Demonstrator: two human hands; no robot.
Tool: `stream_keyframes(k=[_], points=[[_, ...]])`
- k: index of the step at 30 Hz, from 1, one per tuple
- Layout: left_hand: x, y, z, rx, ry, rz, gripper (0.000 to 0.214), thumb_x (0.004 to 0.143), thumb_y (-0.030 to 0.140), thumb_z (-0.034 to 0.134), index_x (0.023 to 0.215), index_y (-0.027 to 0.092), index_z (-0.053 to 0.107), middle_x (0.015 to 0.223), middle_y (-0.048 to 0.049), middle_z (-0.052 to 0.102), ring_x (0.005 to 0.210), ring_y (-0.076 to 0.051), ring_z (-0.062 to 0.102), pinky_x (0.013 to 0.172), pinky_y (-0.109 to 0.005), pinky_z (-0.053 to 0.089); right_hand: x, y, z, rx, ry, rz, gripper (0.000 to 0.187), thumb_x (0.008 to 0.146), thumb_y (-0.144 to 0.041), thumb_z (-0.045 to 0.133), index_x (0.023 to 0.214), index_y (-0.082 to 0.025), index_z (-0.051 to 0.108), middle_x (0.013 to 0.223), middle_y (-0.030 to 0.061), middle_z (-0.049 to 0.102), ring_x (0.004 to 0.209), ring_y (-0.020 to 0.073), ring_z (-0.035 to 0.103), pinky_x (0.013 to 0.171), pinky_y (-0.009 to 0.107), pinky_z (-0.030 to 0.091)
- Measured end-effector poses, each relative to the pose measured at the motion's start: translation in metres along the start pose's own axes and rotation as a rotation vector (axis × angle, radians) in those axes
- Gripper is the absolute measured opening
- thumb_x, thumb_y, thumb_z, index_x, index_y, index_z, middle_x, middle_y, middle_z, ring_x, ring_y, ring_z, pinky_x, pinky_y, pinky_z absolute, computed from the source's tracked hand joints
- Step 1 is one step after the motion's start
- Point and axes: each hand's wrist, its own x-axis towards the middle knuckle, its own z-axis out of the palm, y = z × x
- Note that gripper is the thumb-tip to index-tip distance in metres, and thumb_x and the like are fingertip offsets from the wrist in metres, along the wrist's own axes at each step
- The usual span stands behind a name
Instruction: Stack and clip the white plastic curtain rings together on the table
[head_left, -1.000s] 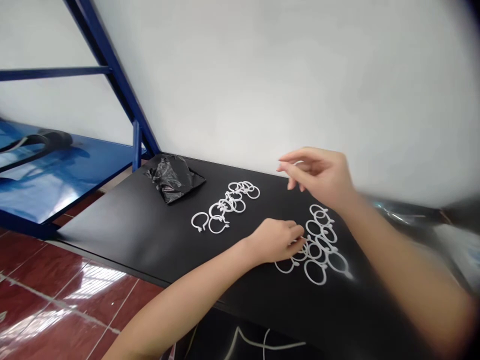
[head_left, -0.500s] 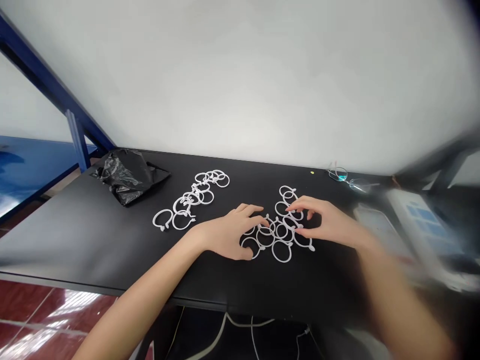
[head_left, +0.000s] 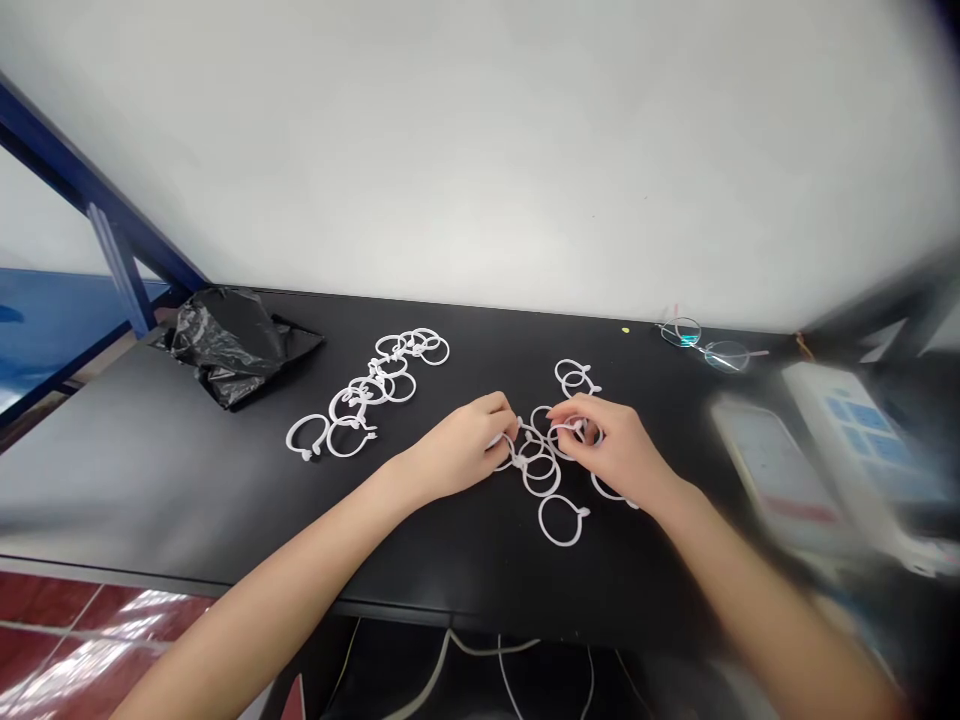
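Observation:
White plastic curtain rings with knobbed ends lie in an overlapping cluster (head_left: 540, 473) on the black tabletop. At its left edge my left hand (head_left: 469, 445) has its fingers closed in a pinch on one ring (head_left: 512, 450). My right hand (head_left: 615, 450) pinches another ring (head_left: 551, 440) between thumb and fingers at the right of the cluster. Closer to the front edge, a single ring (head_left: 562, 543) lies apart. Two rings (head_left: 576, 378) overlap behind my right hand. My right hand partly covers several rings under it.
A diagonal line of similar rings (head_left: 371, 390) lies to the left. Beyond it sits a crumpled black plastic bag (head_left: 232, 340). Eyeglasses (head_left: 705, 346) rest near the wall. A blurred phone-like object (head_left: 780, 465) and a white box (head_left: 862, 440) are on the right.
My left hand has gone from spread fingers to a pinch on a ring. My right hand has moved left and closed on a ring. The front ring now lies apart from the cluster.

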Motion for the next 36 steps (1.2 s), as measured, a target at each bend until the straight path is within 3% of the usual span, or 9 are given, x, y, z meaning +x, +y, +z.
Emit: stream_keyframes(k=[4,8,12,15,17,22,25,29,36], points=[[0.002,-0.005,-0.005,-0.253,0.182,-0.041,0.022,0.084,0.004,0.05,0.096,0.017,0.063,0.095,-0.0035,0.067,0.085,-0.014,0.065,0.077,-0.025,0.053,0.0,0.002,-0.001,0.195,0.155,0.111,0.01,0.08,-0.023,0.067,0.089,-0.02,0.069,0.082,0.004,0.071,0.064,0.0157,0.061,0.057,0.028,0.049],[0.002,-0.009,-0.009,-0.378,0.275,-0.115,0.029,0.081,0.003,0.051,0.103,0.018,0.063,0.104,-0.0043,0.071,0.097,-0.016,0.068,0.085,-0.027,0.055,0.001,0.003,-0.001,0.371,0.205,0.124,0.019,0.078,-0.027,0.074,0.095,-0.02,0.069,0.094,0.0074,0.073,0.079,0.0196,0.067,0.074,0.034,0.055],[0.002,-0.01,-0.012,-0.34,0.253,-0.13,0.03,0.085,0.004,0.045,0.103,0.018,0.064,0.11,-0.0049,0.07,0.102,-0.018,0.066,0.086,-0.029,0.054,0.003,0.004,-0.001,0.503,0.149,0.128,0.028,0.077,-0.027,0.077,0.103,-0.02,0.069,0.098,0.0086,0.073,0.09,0.0228,0.069,0.081,0.037,0.057],[0.002,-0.01,-0.013,-0.289,0.203,-0.119,0.031,0.09,0.007,0.039,0.108,0.019,0.062,0.112,-0.0057,0.069,0.102,-0.018,0.065,0.086,-0.031,0.053,0.005,0.006,-0.001,0.581,0.127,0.174,0.03,0.078,-0.028,0.076,0.105,-0.019,0.068,0.091,0.0084,0.074,0.087,0.0232,0.071,0.078,0.037,0.058],[0.001,-0.012,-0.011,-0.234,0.187,-0.11,0.031,0.091,0.008,0.037,0.109,0.019,0.06,0.11,-0.0066,0.067,0.099,-0.019,0.065,0.087,-0.033,0.053,0.007,0.008,0.0,0.598,0.153,0.19,0.027,0.076,-0.028,0.077,0.101,-0.019,0.069,0.098,0.0097,0.074,0.084,0.0219,0.071,0.078,0.037,0.058],[0.001,-0.021,-0.003,-0.195,0.165,-0.152,0.05,0.084,-0.001,0.04,0.129,0.019,0.048,0.127,-0.0099,0.056,0.111,-0.02,0.06,0.091,-0.034,0.054,0.01,0.012,0.0,0.633,0.148,0.198,0.023,0.073,-0.021,0.075,0.096,-0.019,0.069,0.105,0.0108,0.074,0.086,0.0213,0.072,0.077,0.036,0.059],[0.001,-0.023,-0.001,-0.195,0.183,-0.14,0.057,0.08,-0.006,0.036,0.13,0.019,0.046,0.129,-0.0101,0.054,0.113,-0.018,0.06,0.089,-0.03,0.054,0.01,0.014,0.001,0.606,0.117,0.194,0.023,0.074,-0.016,0.07,0.096,-0.019,0.07,0.1,0.0101,0.075,0.087,0.0222,0.072,0.078,0.037,0.059],[0.001,-0.02,-0.003,-0.129,0.232,-0.107,0.046,0.088,-0.001,0.034,0.125,0.02,0.051,0.121,-0.0087,0.06,0.108,-0.019,0.063,0.091,-0.032,0.053,0.007,0.017,0.004,0.423,0.172,0.149,0.018,0.079,-0.017,0.063,0.095,-0.019,0.072,0.097,0.0081,0.076,0.093,0.0241,0.073,0.087,0.041,0.058],[0.002,-0.016,-0.016,-0.174,0.271,-0.245,0.028,0.092,0.016,0.044,0.117,0.019,0.056,0.097,-0.0053,0.068,0.085,-0.018,0.064,0.077,-0.031,0.049,0.004,0.012,0.004,0.116,0.291,0.079,0.014,0.081,-0.021,0.063,0.091,-0.023,0.073,0.084,0.0035,0.074,0.072,0.0198,0.069,0.071,0.036,0.058]])
